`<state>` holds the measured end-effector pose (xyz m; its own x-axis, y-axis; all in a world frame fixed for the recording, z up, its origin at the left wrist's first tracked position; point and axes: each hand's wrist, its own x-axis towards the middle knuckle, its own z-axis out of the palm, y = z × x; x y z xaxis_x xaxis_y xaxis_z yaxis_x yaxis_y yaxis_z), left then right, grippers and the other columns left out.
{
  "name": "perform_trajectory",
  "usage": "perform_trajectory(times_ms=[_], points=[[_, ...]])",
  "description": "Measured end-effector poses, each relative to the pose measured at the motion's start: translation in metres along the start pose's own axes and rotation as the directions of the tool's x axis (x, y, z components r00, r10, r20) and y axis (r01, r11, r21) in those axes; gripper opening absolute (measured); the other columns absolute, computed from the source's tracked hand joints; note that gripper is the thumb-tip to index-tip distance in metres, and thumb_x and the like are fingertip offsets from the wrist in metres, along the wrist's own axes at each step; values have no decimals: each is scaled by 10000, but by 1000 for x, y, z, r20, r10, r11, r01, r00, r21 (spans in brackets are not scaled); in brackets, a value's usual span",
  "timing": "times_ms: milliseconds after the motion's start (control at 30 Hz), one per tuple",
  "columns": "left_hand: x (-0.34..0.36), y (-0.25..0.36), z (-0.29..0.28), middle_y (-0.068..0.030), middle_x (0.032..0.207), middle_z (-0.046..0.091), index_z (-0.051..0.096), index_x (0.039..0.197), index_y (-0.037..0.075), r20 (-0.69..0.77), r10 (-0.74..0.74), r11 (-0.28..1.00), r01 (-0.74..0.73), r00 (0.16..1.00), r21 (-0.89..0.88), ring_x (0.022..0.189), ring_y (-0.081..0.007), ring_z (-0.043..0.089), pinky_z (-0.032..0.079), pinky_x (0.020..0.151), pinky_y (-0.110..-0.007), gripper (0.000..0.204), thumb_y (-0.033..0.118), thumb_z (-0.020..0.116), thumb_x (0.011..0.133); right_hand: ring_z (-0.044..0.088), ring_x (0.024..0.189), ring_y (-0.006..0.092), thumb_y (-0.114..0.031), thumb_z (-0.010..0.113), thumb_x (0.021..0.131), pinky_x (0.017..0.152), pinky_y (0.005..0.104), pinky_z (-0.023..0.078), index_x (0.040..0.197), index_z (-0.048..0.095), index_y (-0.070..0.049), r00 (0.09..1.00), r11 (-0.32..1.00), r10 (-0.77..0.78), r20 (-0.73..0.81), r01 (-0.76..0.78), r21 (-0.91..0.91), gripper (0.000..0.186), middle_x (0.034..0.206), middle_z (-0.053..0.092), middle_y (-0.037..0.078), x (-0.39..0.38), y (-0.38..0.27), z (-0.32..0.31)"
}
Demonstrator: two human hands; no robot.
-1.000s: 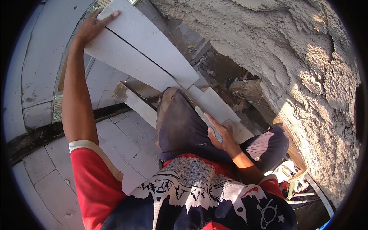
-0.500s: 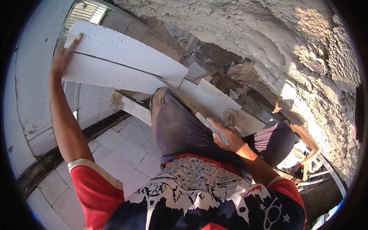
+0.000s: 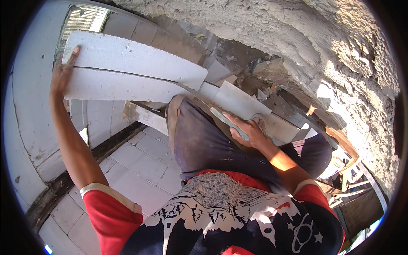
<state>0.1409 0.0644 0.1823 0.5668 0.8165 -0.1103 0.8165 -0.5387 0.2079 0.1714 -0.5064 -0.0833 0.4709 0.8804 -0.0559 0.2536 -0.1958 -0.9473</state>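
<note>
A long white slab (image 3: 140, 53) with small pits in its face lies across the upper left, propped near my knee. A narrow dark cut runs along most of its length. My left hand (image 3: 63, 75) grips the slab's left end, one finger laid over the face and the rest hidden behind the edge. In my right hand (image 3: 251, 132) is the pale grey handle of a handsaw (image 3: 229, 123), with the fingers closed against it. The saw's thin blade (image 3: 196, 94) enters the cut at the slab's right end; its tip is out of sight.
My bent leg (image 3: 204, 140) is just below the blade. A rough plastered wall (image 3: 331, 55) rises on the right. Broken pieces and a loose white panel (image 3: 242, 97) lie beyond the saw. White block walling (image 3: 34, 106) stands at left, above a dark beam (image 3: 55, 189).
My right hand has pushed the handsaw up and left, so less blade shows outside the slab. The left hand keeps its hold; slab and hand sit slightly lower and further left in view.
</note>
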Motion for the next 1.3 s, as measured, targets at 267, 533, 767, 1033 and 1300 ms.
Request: perform_trajectory(times_ms=[267,533,767,1033,1300], points=[[4,-2,3,-292,1174,747,379,1625,-42,-33,10,1000,-11,999,-5,993,-362,779,604,974,-478,1254,845,717,805,682,1237,436,-119,629,994,1039,473,553,1565,529,-84,1000,997,4,18,-5,71,581,1410,671,242,19,7,5],[26,-6,12,-319,1305,686,366,1637,-27,-1,27,999,-27,1000,25,1097,-386,746,598,998,-496,1252,858,691,812,686,1223,434,-128,641,988,1055,486,548,1602,484,-139,996,996,57,-66,-53,65,634,1429,670,206,33,53,1],[-3,-35,3,-333,1416,616,303,1668,-7,-27,-34,998,35,999,49,1180,-398,709,592,1023,-504,1291,885,663,807,732,1073,448,-160,687,969,966,495,586,1597,503,-165,988,993,106,111,-100,-64,654,1302,731,219,-8,-24,-35],[0,19,10,-313,1148,744,420,1605,-40,8,-1,1000,1,1000,28,980,-391,779,600,970,-521,1218,856,679,822,720,1100,457,-181,683,1000,946,490,587,1596,493,-142,997,998,57,50,-56,-15,626,1319,714,241,86,12,18],[-12,22,3,-302,1207,738,435,1599,-30,41,27,997,-24,999,-72,1037,-394,774,598,983,-530,1288,905,695,752,742,928,469,-138,669,974,843,521,589,1599,469,-124,997,985,-78,-18,74,-153,657,1224,733,272,-11,7,-18]])
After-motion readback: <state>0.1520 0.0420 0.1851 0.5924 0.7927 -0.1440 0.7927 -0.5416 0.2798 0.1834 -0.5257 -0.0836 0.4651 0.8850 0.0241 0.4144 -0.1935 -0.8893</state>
